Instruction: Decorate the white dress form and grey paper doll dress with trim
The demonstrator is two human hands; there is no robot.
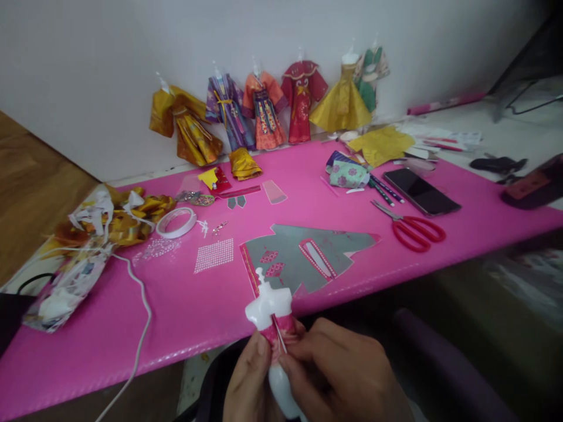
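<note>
Close to me, my left hand (248, 375) is wrapped around a small white doll body (268, 305), keeping it upright just off the table's near edge. A pink and red band of fabric or paper (285, 324) circles the doll's chest. My right hand (347, 369) pinches a slim pointed tool (279, 335), its tip against the front of the band. Whether this is a pair of tweezers I cannot make out. Just beyond the doll lies a grey-green cut-out piece (288, 249) with pink trim, flat on the table.
The pink-covered table (185, 316) bears red-handled scissors (417, 231), a phone (422, 190), a tape roll (176, 223), a sheet of stick-on pearls (214, 255) and golden scraps (132, 217). A white cable (147, 310) hangs over the near edge. Several dressed dolls (264, 111) lean against the wall.
</note>
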